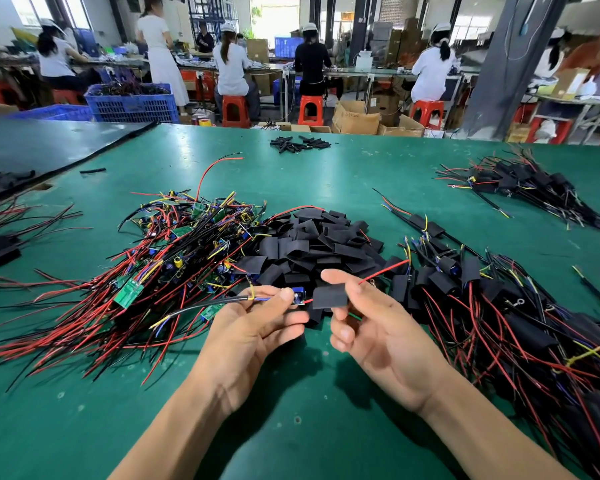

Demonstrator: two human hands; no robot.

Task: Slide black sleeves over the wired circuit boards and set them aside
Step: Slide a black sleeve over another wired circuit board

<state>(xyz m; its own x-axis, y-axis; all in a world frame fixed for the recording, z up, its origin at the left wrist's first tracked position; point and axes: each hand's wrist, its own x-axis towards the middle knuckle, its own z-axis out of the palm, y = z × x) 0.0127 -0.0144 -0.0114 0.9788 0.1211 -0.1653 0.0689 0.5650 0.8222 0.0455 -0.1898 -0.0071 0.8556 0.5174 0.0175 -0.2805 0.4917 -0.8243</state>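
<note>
left hand [257, 320]: fingers closed on one circuit board [298, 296], thumb on top, pinching the end where its black cable leaves; just below the sleeve heap [319, 240]
right hand [371, 323]: thumb and forefinger pinch a single flat black sleeve [329, 296], also just below the heap, right of the board with a small gap between
red lead [385, 270]: leaves the board, goes in at the sleeve and comes out up-right, so it looks already threaded
step: sleeve on the wire, not yet over the board
bare boards [174, 258]: tangled pile left of the heap, touching it
sleeved units [499, 306]: pile right of the heap on the green worktop [291, 393]
board handling: light and stiff, components likely to snag the sleeve mouth; hold by the edges at the cable end, don't haul on the thin wires
sleeve handling: light and soft, lies collapsed; squeeze its folded edges to pop the mouth open, and grip the far end so the board end stays free
risk: loose leads bunching at the mouth
</note>
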